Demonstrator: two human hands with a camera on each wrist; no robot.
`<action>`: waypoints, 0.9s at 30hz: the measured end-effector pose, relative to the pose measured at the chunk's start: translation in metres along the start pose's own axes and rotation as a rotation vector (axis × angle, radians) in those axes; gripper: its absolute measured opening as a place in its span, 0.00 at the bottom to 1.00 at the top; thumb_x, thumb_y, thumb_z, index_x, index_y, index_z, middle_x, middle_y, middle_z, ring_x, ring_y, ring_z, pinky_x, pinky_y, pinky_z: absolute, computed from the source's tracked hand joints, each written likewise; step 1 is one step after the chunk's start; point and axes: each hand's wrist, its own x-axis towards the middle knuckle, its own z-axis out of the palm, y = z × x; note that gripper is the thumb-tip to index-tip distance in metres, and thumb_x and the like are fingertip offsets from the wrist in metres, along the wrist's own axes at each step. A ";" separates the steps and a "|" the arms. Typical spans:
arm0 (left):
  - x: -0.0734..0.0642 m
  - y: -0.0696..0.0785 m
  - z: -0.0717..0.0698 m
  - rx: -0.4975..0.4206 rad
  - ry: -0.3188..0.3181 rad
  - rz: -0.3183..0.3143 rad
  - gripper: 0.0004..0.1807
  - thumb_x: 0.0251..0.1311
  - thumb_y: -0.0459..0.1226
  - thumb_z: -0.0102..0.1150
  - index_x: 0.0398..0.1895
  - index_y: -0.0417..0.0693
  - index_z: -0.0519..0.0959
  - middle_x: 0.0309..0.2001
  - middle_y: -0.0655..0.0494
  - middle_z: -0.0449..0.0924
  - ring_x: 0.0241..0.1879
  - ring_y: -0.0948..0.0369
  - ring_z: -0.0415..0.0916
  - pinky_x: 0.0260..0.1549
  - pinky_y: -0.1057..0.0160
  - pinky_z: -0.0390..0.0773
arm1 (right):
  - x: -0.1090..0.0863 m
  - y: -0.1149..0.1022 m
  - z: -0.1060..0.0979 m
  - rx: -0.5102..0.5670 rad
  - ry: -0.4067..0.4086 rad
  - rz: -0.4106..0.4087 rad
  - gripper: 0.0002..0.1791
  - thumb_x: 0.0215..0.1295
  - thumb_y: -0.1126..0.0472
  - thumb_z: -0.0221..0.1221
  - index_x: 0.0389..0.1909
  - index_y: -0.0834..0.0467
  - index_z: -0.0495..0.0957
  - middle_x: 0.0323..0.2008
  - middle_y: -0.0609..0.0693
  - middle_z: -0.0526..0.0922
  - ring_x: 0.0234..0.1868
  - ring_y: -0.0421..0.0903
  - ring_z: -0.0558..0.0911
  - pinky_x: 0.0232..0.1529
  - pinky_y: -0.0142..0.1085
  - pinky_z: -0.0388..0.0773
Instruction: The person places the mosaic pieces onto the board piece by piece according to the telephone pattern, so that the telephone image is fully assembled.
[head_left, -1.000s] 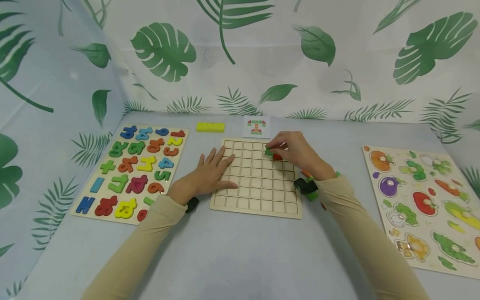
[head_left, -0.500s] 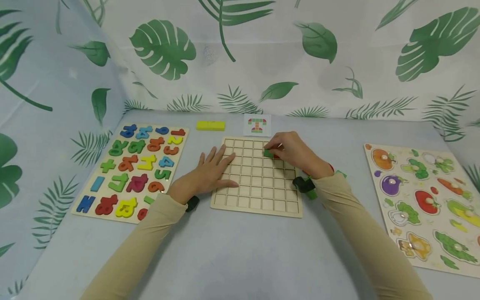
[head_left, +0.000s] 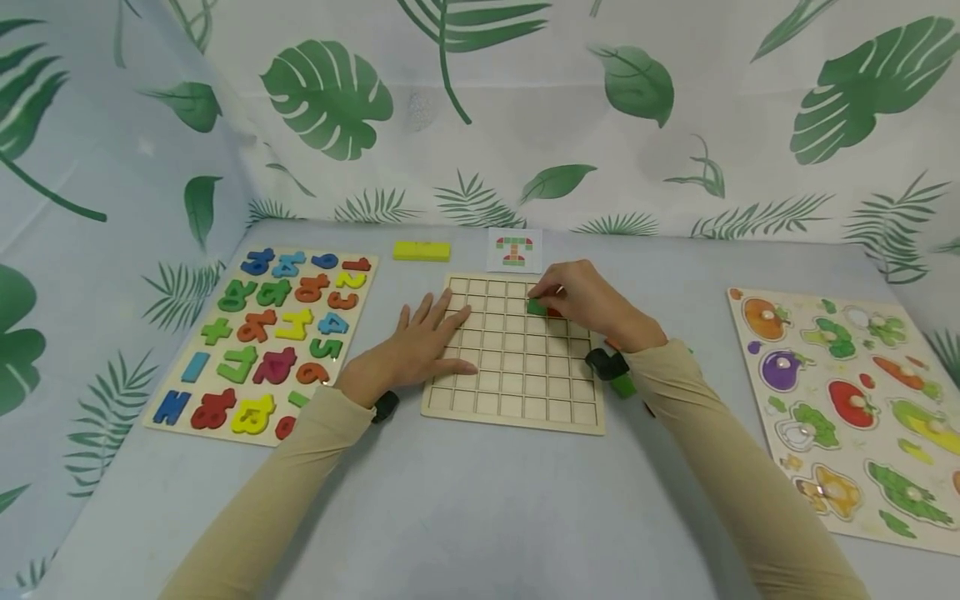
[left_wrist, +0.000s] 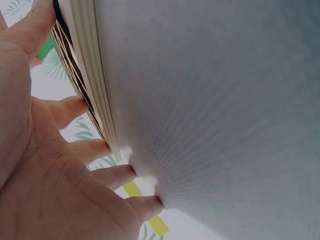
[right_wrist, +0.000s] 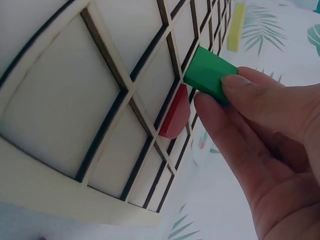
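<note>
Gripping a green block (right_wrist: 209, 72), the right hand (head_left: 588, 300) holds it tilted at the grid board (head_left: 513, 422), toward the far right corner, fingers clamped on it. On my right wrist feed I see it just beside a red piece (right_wrist: 176, 115) in the grid. The left hand (head_left: 408, 354) rests at the board's left edge, fingers spread apart.

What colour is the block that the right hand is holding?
The block is green all over where it shows, best seen in the right wrist view.
</note>
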 end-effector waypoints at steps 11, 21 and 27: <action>-0.001 0.000 0.000 -0.002 0.003 0.004 0.51 0.73 0.59 0.58 0.87 0.49 0.43 0.84 0.39 0.24 0.82 0.38 0.22 0.75 0.32 0.29 | 0.003 -0.004 0.002 -0.085 -0.018 -0.033 0.09 0.65 0.79 0.65 0.45 0.72 0.88 0.42 0.64 0.88 0.45 0.60 0.87 0.45 0.48 0.85; -0.001 0.000 0.001 0.008 0.009 0.009 0.52 0.73 0.59 0.58 0.87 0.49 0.44 0.84 0.40 0.25 0.82 0.38 0.23 0.75 0.31 0.29 | 0.002 -0.006 0.003 -0.146 -0.036 -0.043 0.10 0.63 0.79 0.66 0.45 0.74 0.87 0.42 0.65 0.87 0.45 0.60 0.87 0.46 0.47 0.85; -0.001 0.000 0.000 0.005 0.009 0.004 0.52 0.73 0.59 0.58 0.87 0.48 0.44 0.84 0.40 0.25 0.82 0.38 0.22 0.75 0.32 0.29 | 0.004 -0.007 0.004 -0.166 -0.042 -0.019 0.11 0.64 0.79 0.66 0.46 0.74 0.87 0.43 0.65 0.87 0.46 0.61 0.87 0.47 0.47 0.85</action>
